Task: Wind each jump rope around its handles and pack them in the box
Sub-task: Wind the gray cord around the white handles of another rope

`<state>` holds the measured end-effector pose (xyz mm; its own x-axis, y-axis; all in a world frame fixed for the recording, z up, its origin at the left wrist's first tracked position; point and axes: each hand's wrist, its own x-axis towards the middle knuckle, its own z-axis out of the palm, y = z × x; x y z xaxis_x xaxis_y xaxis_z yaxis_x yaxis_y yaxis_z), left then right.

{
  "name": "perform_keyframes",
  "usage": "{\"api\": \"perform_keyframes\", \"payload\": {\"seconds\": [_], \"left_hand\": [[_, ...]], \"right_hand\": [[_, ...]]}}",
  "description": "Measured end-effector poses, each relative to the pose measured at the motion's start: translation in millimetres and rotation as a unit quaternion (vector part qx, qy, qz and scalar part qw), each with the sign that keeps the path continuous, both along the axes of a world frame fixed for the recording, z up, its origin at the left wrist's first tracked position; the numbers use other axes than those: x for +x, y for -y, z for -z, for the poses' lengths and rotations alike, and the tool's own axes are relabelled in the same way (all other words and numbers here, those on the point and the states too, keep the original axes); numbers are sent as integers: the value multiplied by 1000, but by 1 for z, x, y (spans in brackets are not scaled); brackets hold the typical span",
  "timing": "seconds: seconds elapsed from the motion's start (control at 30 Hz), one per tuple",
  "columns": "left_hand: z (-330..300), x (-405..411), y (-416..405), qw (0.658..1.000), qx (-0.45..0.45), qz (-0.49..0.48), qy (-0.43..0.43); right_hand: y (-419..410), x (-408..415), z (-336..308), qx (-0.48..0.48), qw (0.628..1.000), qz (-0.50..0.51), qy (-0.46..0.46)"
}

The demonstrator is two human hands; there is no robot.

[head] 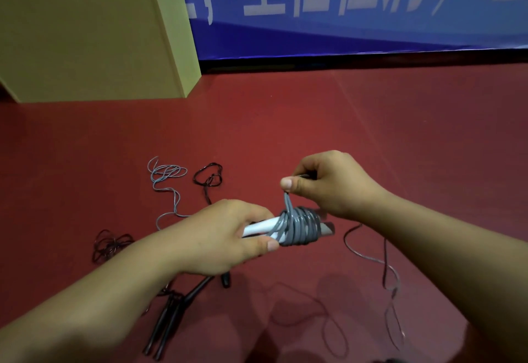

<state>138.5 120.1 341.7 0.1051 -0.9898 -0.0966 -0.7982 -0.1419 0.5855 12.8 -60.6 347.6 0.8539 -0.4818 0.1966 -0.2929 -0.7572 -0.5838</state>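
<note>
A grey jump rope (297, 227) is coiled in tight turns around a pair of white handles (261, 228), held in the air above the red floor (314, 122); the left hand (225, 237) grips the handles with fingers and thumb curled round them; the right hand (328, 184) pinches a loop of the grey cord just above the coil between thumb and forefinger. On the floor lie a loose light-blue rope (167, 179), tangled dark ropes (208, 178) and black handles (165, 322) near the left forearm; a tan cardboard box (85, 39) stands well apart at the back left; behind it hangs a blue banner (343, 28) with large white characters, too blurred and cropped to read.
</note>
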Motion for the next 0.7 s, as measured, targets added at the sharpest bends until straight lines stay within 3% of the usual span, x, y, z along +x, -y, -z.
{"api": "perform_keyframes", "payload": {"seconds": [0.2, 0.4, 0.6, 0.7], "left_hand": [[-7, -4, -3, 975, 9, 38, -218], [-10, -7, -3, 945, -7, 34, -325], [-5, -3, 2, 915, -70, -8, -398], [-3, -3, 6, 903, -123, -66, -407]], "right_hand": [[11, -2, 2, 179, 983, -8, 25], [7, -2, 3, 346, 936, -60, 10], [-1, -3, 11, 265, 961, -76, 28], [-15, 2, 9, 313, 949, -27, -18]]}}
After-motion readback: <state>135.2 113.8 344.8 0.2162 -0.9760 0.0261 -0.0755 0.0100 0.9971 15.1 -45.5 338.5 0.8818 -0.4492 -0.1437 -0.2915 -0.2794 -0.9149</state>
